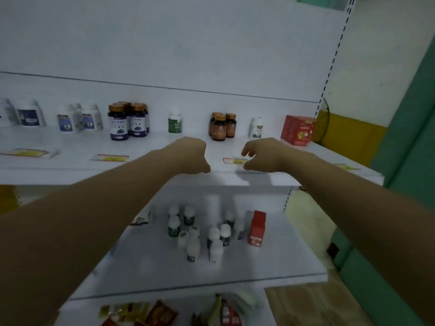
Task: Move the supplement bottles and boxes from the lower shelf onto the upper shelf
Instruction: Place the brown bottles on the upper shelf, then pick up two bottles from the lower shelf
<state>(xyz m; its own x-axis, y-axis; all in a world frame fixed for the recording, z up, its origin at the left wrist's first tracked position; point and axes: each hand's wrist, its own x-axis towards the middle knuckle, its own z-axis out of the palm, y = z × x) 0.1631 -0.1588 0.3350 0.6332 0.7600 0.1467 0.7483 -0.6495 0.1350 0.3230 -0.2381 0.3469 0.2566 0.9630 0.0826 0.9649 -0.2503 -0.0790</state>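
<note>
White retail shelving fills the view. On its lower shelf [294, 255] stands a cluster of white-capped bottles [195, 234], upright, with 1 red box [257, 228] just right of them. The 2 hands hover higher, over the front edge of the upper shelf [164, 158]. The left hand [190, 156] is a fist with nothing showing in it; the right hand [261, 156] is loosely curled and empty. The goods lie straight below and nearer, with the box under the right hand.
</note>
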